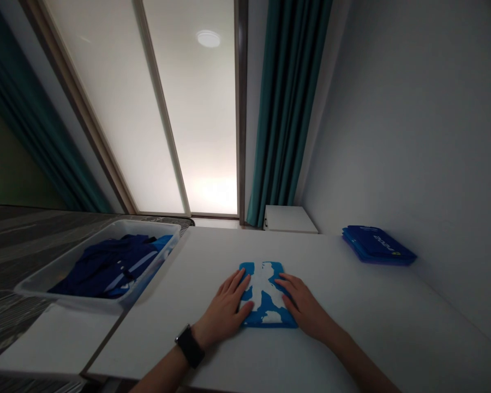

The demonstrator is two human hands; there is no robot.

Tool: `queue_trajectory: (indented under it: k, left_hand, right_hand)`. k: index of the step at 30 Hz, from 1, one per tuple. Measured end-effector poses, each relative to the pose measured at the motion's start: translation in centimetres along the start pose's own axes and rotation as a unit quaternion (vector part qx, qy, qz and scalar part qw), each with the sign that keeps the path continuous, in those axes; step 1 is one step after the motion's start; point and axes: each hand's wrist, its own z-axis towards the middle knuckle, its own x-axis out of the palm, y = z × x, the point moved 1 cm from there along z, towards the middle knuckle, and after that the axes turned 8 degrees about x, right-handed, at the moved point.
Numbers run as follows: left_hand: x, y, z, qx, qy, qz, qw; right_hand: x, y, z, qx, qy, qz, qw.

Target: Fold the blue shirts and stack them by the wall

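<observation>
A folded blue garment with a white print lies flat on the white table in front of me. My left hand rests palm down on its left edge, fingers stretched out; a black watch sits on that wrist. My right hand lies flat on the garment's right edge, fingers also extended. Neither hand grips the cloth.
A clear plastic bin with dark blue and light blue clothes stands to the left on a lower surface. A stack of folded blue garments lies at the table's far right by the wall. Teal curtains, a window and a small white cabinet are behind.
</observation>
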Motion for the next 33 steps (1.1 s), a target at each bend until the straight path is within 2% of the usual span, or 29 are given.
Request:
queue_trajectory:
  k: [8,12,15,20,22,24,28,31,33]
  left_hand:
    - [0.2,0.5,-0.3,0.017,-0.001,0.026,1.000]
    - [-0.1,0.2,-0.4,0.000,0.013,0.010,1.000]
    - [-0.7,0.4,-0.4,0.001,0.022,-0.004,1.000]
    - [-2.5,2.2,0.7,0.023,0.096,-0.029,0.995]
    - [-3.1,3.1,1.5,0.022,0.103,-0.022,0.994]
    - [-3.4,3.8,2.3,0.014,0.072,0.006,0.997]
    - [-3.2,4.7,3.6,-0.031,-0.044,0.077,0.996]
    - [-3.0,5.0,3.3,-0.064,-0.097,0.061,0.991]
    - [-3.2,4.8,2.3,-0.059,-0.109,0.036,0.992]
  right_hand:
    - [0.8,-1.1,-0.4,0.047,0.006,-0.033,0.998]
    - [1.3,-0.9,-0.8,0.053,-0.018,-0.056,0.997]
    - [1.3,-0.4,-1.3,0.026,-0.032,-0.078,0.996]
    - [-0.1,1.2,-2.9,-0.078,0.013,-0.091,0.993]
    - [-0.3,2.1,-3.8,-0.115,0.018,-0.099,0.988]
    - [0.0,3.0,-4.8,-0.139,0.012,-0.112,0.984]
    - [2.5,5.0,-6.0,-0.177,-0.013,-0.135,0.975]
    - [3.9,6.0,-6.2,-0.210,-0.025,-0.128,0.969]
    - [3.8,6.1,-5.9,-0.213,-0.016,-0.116,0.970]
